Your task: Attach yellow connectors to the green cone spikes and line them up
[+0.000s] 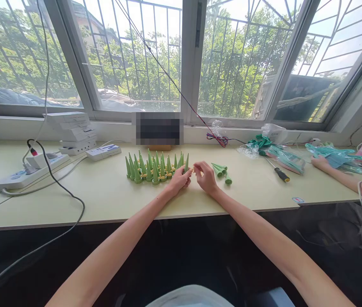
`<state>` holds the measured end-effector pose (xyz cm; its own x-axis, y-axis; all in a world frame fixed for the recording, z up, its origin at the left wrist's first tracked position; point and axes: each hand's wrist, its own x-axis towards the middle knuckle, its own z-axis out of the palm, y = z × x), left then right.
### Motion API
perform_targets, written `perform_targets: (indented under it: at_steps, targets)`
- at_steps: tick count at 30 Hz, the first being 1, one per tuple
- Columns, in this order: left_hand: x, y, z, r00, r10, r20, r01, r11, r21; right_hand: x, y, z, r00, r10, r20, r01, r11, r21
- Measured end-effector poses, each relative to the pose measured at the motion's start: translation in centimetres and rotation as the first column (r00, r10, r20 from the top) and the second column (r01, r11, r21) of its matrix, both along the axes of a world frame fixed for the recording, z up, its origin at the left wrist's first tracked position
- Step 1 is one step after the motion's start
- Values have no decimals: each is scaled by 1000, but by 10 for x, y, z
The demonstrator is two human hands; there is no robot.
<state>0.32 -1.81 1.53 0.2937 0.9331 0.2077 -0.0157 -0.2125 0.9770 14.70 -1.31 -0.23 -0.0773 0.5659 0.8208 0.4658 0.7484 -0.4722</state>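
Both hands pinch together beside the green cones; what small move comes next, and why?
Probably the right hand reaches for a lying cone beside it: it and the left hand pinch a tan piece, and the standing cones carry such pieces.

Bare left forearm (pixel 126 243) and bare right forearm (pixel 264 238), both slender; pale grey-white garment (pixel 190 297) low at the torso.
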Motion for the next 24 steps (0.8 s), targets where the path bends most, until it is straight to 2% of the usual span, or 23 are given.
perform_targets:
  at_steps: [7,14,19,24]
  targets:
    - [0,3,-1,996,66,51,-66,998,-10,-2,0,0,1000,12,-2,-12,998,-55]
    - [-2,6,-4,993,120,4,-120,992,28,-3,0,1,997,-13,71,27,980,-198]
    - [-2,2,0,993,114,-6,-113,992,57,-3,-1,3,998,-30,49,42,964,-264]
    - [-2,1,0,993,119,-1,-119,991,53,-5,1,2,995,67,-79,-92,922,-377]
